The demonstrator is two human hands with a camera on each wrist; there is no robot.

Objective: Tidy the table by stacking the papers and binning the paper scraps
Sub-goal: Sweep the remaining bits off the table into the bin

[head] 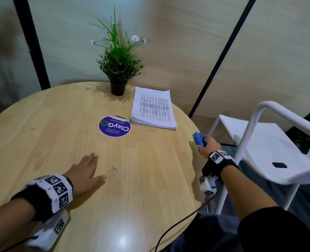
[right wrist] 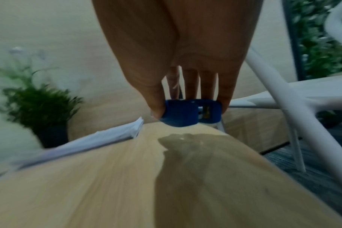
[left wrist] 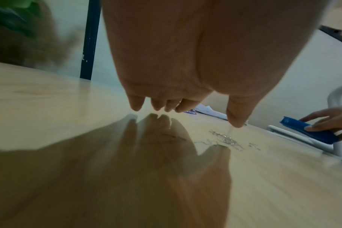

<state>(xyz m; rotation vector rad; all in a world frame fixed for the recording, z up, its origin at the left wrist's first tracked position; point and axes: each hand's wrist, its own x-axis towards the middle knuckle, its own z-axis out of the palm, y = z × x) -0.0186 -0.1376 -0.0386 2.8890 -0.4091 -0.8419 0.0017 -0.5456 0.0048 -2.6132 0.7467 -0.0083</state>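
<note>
Over table (head: 41, 124), left hand (head: 85, 171) flat; right hand (head: 207, 145) grip pinches stapler (head: 198, 139).

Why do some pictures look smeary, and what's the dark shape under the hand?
Head view: mostly sharp, glare on the table. Left wrist view: the plant is smeared, and the left hand casts a shadow. Right wrist view: plant and papers blurred, with a shadow below the stapler.
</note>
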